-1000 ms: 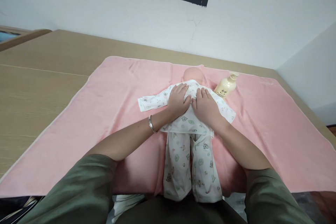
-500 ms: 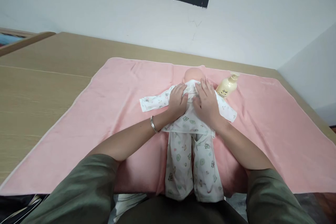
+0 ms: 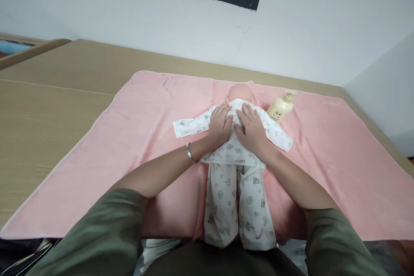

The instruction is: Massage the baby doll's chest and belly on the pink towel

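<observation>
A baby doll point(image 3: 239, 92) lies on a pink blanket point(image 3: 155, 108), its smooth head pointing away from me. It wears a white printed top point(image 3: 237, 151) with both sleeves spread out and matching printed trousers point(image 3: 221, 202), whose legs reach the near edge. My left hand point(image 3: 220, 125) rests flat on the left side of the top, fingers stretched out. On the right side of the top lies my right hand point(image 3: 251, 128), fingers extended and slightly spread. Neither hand grasps anything. The doll's face is not visible.
A cream pump bottle point(image 3: 280, 107) leans on the blanket to the right of the doll's head. The wooden table point(image 3: 58, 108) shows around the blanket, with a white wall point(image 3: 194, 26) behind. A dark frame point(image 3: 249, 0) is on the wall above.
My right hand has shifted slightly inward and down, toward the middle of the doll's top. My left hand stays almost where it was.
</observation>
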`<state>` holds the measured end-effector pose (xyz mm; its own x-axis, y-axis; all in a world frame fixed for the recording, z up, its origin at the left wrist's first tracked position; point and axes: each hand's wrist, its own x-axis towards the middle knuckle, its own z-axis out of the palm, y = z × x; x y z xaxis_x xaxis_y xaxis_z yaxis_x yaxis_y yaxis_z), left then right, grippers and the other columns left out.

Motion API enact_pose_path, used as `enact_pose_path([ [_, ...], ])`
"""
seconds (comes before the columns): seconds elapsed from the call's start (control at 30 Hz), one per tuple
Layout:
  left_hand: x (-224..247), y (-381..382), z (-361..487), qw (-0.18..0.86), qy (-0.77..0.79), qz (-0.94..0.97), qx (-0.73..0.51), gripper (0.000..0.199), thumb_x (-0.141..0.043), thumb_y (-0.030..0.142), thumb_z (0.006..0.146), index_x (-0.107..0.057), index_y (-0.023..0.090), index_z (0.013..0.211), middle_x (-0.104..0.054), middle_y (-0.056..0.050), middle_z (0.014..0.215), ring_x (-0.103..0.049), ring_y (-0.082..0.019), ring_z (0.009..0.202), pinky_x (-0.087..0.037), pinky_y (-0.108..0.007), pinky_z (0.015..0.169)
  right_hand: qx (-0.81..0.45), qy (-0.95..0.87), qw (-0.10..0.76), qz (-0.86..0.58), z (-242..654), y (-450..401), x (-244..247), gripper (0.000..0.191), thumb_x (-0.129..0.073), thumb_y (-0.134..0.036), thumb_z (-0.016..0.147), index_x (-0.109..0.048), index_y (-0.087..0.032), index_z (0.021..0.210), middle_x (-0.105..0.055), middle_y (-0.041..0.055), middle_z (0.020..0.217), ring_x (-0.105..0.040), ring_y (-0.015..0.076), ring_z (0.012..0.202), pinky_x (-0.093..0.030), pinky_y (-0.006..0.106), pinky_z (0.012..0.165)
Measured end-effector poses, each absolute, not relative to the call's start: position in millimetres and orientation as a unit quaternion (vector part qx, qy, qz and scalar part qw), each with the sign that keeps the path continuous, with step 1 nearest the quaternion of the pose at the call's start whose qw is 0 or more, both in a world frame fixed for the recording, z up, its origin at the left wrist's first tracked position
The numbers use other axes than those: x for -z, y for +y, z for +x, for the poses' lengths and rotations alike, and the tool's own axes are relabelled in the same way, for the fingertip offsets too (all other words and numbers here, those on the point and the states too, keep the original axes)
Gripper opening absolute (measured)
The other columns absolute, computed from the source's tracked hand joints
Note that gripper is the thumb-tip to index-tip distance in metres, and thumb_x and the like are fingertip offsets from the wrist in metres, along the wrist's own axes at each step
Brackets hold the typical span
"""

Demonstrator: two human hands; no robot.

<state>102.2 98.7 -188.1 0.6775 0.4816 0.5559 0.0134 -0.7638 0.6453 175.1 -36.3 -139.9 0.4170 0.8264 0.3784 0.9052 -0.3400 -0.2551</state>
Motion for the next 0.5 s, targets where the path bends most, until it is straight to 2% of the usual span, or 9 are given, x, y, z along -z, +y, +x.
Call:
enact_pose_path([
  [0.1,189.3,99.2,102.2,0.315,0.142,0.858,-0.380,0.049,-0.030,0.039,0.097,-0.060,0.008,0.120,-0.060,-0.015,0.128,-0.052,-0.024,0.124,-0.038,-0.045,0.112,0.087,-0.543,0.233,-0.802,176.8,-35.7,142.9,0.049,-0.039,-0.029,0.094,-0.060,-0.005,0.131,-0.039,0.0159,0.149,-0.030,0.0294,0.142,-0.024,0.050,0.119],
  [0.23,189.2,98.9,102.2,0.310,0.136,0.861,-0.379,0.051,-0.029,0.039,0.097,-0.060,0.007,0.122,-0.059,-0.016,0.129,-0.051,-0.025,0.125,-0.038,-0.046,0.112,0.166,-0.541,0.294,-0.770,180.6,-39.7,138.5,0.048,-0.035,-0.030,0.097,-0.064,-0.004,0.123,-0.040,0.0176,0.147,-0.033,0.0243,0.142,-0.027,0.043,0.119],
  [0.3,188.6,98.7,102.1,0.307,0.140,0.863,-0.375,0.049,-0.030,0.038,0.097,-0.060,0.008,0.122,-0.059,-0.016,0.129,-0.051,-0.024,0.125,-0.038,-0.046,0.112,0.169,-0.534,0.287,-0.777,181.3,-40.0,138.7,0.047,-0.035,-0.030,0.096,-0.064,-0.005,0.123,-0.039,0.0171,0.148,-0.030,0.0232,0.144,-0.026,0.043,0.119],
  [0.43,187.6,98.8,102.0,0.307,0.149,0.867,-0.363,0.048,-0.030,0.037,0.097,-0.060,0.010,0.121,-0.059,-0.014,0.130,-0.050,-0.023,0.126,-0.037,-0.044,0.113,0.106,-0.537,0.243,-0.801,180.3,-36.2,145.3,0.049,-0.036,-0.029,0.094,-0.061,-0.005,0.130,-0.039,0.0163,0.148,-0.029,0.0295,0.143,-0.025,0.051,0.118],
  [0.5,187.4,99.1,102.0,0.306,0.150,0.868,-0.360,0.048,-0.030,0.038,0.096,-0.060,0.010,0.120,-0.059,-0.014,0.130,-0.051,-0.023,0.125,-0.037,-0.044,0.112,0.087,-0.537,0.237,-0.805,179.9,-35.5,145.5,0.050,-0.036,-0.030,0.095,-0.060,-0.006,0.132,-0.040,0.0156,0.148,-0.031,0.0297,0.142,-0.024,0.051,0.118],
])
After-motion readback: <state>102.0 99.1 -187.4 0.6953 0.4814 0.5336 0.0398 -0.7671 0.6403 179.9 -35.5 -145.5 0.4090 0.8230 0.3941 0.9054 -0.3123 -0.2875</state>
